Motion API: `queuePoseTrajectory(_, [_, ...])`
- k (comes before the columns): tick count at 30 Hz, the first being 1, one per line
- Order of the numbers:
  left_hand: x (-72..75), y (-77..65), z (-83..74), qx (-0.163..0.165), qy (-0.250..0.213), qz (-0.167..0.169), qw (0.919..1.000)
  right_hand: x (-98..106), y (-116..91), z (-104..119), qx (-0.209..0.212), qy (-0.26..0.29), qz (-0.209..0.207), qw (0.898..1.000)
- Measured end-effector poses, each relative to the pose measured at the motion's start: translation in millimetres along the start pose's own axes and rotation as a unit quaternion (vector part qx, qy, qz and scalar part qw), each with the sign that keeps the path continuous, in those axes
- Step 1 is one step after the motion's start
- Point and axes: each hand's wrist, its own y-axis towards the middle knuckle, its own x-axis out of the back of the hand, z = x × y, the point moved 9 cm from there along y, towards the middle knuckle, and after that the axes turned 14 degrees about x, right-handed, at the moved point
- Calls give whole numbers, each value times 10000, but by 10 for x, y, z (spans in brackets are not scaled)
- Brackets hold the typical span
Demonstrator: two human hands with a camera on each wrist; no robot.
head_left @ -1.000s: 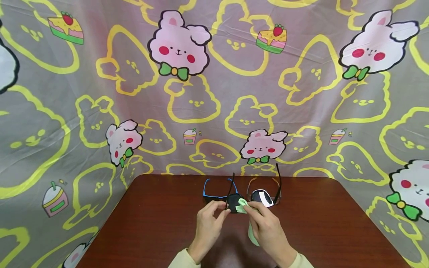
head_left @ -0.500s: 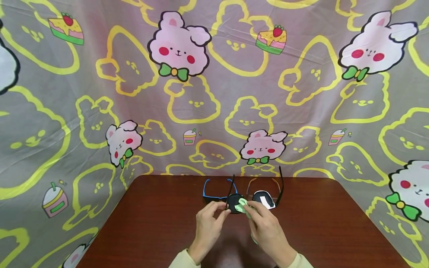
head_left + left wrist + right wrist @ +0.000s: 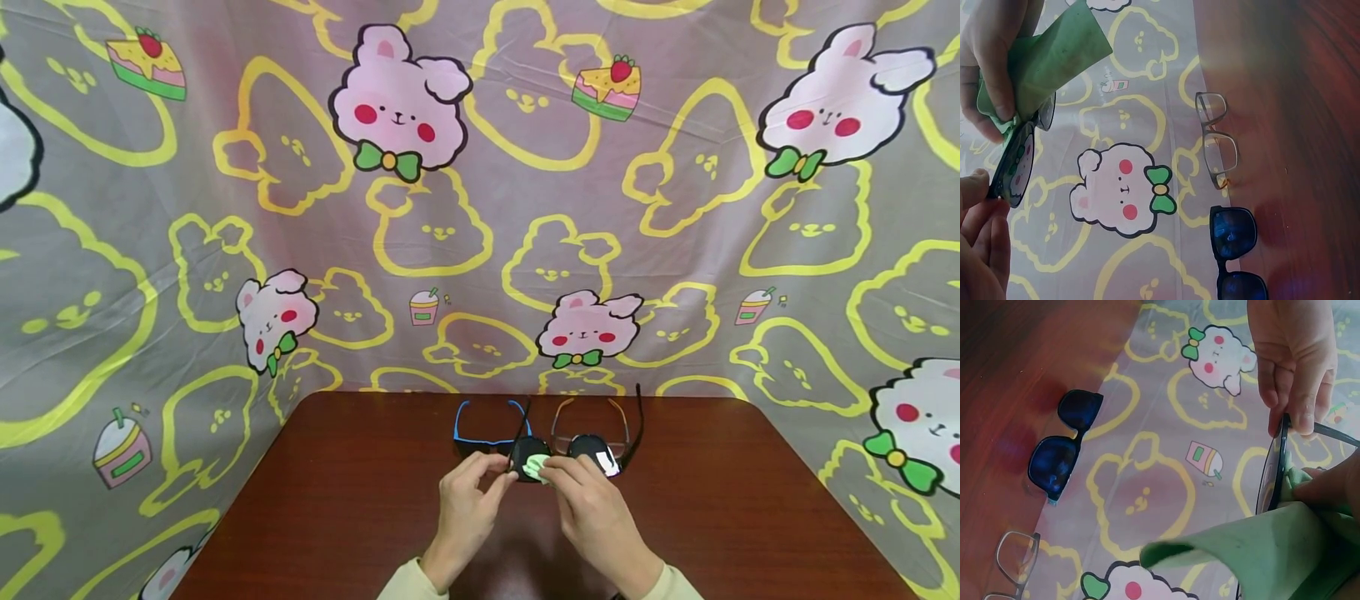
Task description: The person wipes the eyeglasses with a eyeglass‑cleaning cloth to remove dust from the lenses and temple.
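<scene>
My left hand point(image 3: 468, 500) pinches a pair of black sunglasses point(image 3: 588, 450) at the left corner of the frame, by the hinge. Both temples stick up and away from me. In my right hand point(image 3: 600, 512) is a light green cloth point(image 3: 535, 467), bunched under the fingers and pressed on the left lens. The left wrist view has the cloth point(image 3: 1060, 56) with a loose flap spreading out beside the lens point(image 3: 1019, 169). From the right wrist, the thin rim point(image 3: 1282, 456) appears edge-on, and the cloth hides much of the other lens.
On the brown table point(image 3: 337, 492), behind the held pair, lie dark-lensed sunglasses with blue temples point(image 3: 460, 419) and clear-lensed glasses with orange-brown temples point(image 3: 618, 412). A patterned cloth backdrop point(image 3: 480, 208) surrounds the table's back and sides.
The held sunglasses have swung slightly rightward and down at their right end. My right hand has shifted a little left and lower with the cloth, whose hanging tail is now out of sight.
</scene>
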Motion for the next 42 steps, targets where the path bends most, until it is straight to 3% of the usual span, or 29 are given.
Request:
queuePoseTrajectory(10, [-16,-1,33,257,10,78,9996,-26,17,20,24,210,-54,9998])
queuePoseTrajectory(17, [-10,-11,-8,-24,27,-32,10000,-44,29,38,85,254,-157,9995])
queuePoseTrajectory(23, [-52,-26,26,3,-92,241,9997,-74,11,17,2,234,4,9997])
queuePoseTrajectory(31, [-63,-30,14,-142,-62,272,9995,-86,13,7,-28,185,35,9998])
queuePoseTrajectory(42, [-56,-47,-64,-562,23,203,9982,-109,27,-14,-127,156,122,9997])
